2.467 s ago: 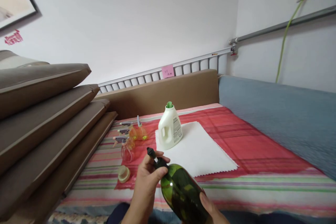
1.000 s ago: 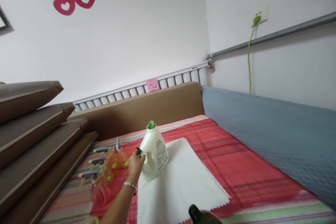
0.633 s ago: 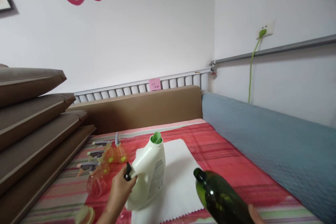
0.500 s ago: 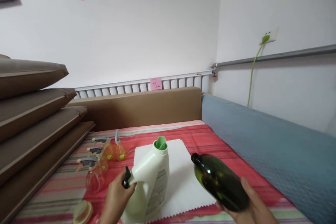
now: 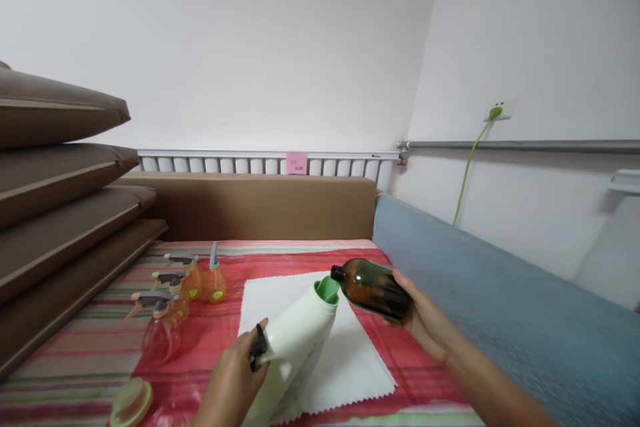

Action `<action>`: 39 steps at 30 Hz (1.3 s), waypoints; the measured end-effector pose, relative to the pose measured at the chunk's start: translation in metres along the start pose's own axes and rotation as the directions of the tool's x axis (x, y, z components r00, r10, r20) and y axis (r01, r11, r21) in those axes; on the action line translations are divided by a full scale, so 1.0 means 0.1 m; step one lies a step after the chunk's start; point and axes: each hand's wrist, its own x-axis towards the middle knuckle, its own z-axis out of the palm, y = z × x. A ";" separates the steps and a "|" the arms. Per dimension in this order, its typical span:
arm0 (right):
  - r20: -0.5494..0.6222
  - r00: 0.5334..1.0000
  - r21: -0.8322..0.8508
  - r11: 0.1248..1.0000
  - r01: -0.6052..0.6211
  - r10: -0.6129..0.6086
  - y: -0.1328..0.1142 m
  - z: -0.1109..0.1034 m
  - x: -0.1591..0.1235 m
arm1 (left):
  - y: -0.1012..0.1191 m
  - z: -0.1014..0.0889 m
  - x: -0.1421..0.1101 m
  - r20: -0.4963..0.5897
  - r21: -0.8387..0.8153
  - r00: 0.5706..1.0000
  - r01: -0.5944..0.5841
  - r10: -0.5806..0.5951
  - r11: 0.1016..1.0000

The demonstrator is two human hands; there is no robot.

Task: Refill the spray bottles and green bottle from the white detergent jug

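Note:
My left hand (image 5: 240, 370) is closed round the handle of a large white detergent jug (image 5: 300, 337), with a small black piece (image 5: 259, 348) showing at the fingers. The jug leans to the right, its green spout (image 5: 327, 288) facing up. My right hand (image 5: 423, 310) grips the base of a dark brown bottle (image 5: 377, 288), which lies nearly level. The bottle's uncapped black neck is right at the jug's spout; whether they touch I cannot tell. No liquid stream is visible. Under both lies a white cloth (image 5: 357, 353) with zigzag edges.
Several spray bottles (image 5: 161, 337) stand on the striped sheet (image 5: 80, 340) at left, near a pale round lid (image 5: 131, 402). Stacked brown cushions (image 5: 60, 173) rise on the left. A brown headboard (image 5: 270, 207) and a blue padded side (image 5: 475, 280) border the bed.
The brown bottle has moved left and up to the jug's spout and turned nearly level. The jug leans further right. The camera view has also shifted.

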 end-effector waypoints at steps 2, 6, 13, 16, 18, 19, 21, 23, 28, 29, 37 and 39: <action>0.003 1.000 -0.073 0.997 0.007 -0.007 -0.07 -0.04 0.03 | 0.03 0.02 0.01 0.021 0.039 1.000 0.004 -0.005 0.999; 0.005 0.999 -0.214 0.976 0.034 -0.034 -0.20 -0.07 0.05 | 0.06 0.02 0.01 0.072 0.136 0.997 -0.002 -0.007 0.991; -0.008 0.998 -0.445 0.894 0.051 -0.061 -0.37 0.06 0.07 | 0.10 0.00 0.02 0.104 0.164 0.994 0.015 -0.032 0.986; 0.022 0.995 -0.532 0.842 0.094 -0.097 -0.44 0.09 0.09 | 0.12 0.00 0.02 0.120 0.159 0.992 0.024 -0.044 0.987; 0.032 0.994 -0.586 0.804 0.102 -0.102 -0.50 0.11 0.11 | 0.12 0.00 0.03 0.125 0.161 0.991 0.021 -0.042 0.987; 0.029 0.994 -0.607 0.789 0.099 -0.103 -0.52 0.12 0.11 | 0.13 0.00 0.03 0.126 0.163 0.991 0.020 -0.041 0.986; 0.016 0.995 -0.641 0.763 0.088 -0.101 -0.57 0.14 0.14 | 0.13 0.00 0.03 0.131 0.164 0.991 0.017 -0.039 0.986; 0.014 0.995 -0.679 0.730 0.082 -0.099 -0.61 0.16 0.16 | 0.14 0.00 0.03 0.134 0.165 0.990 0.022 -0.044 0.986; 0.052 0.994 -0.761 0.641 0.100 -0.094 -0.67 0.21 0.19 | 0.17 -0.02 0.02 0.130 0.155 0.989 0.050 -0.071 0.987; 0.054 0.993 -0.772 0.627 0.107 -0.104 -0.69 0.23 0.19 | 0.17 -0.02 0.02 0.131 0.157 0.989 0.050 -0.071 0.986; 0.125 0.988 -0.879 0.452 0.154 -0.093 -0.83 0.38 0.17 | 0.18 -0.05 0.00 0.136 0.132 0.988 0.053 -0.071 0.990; 0.135 0.985 -0.906 0.389 0.168 -0.111 -0.87 0.42 0.18 | 0.17 -0.04 -0.01 0.130 0.129 0.989 0.048 -0.065 0.990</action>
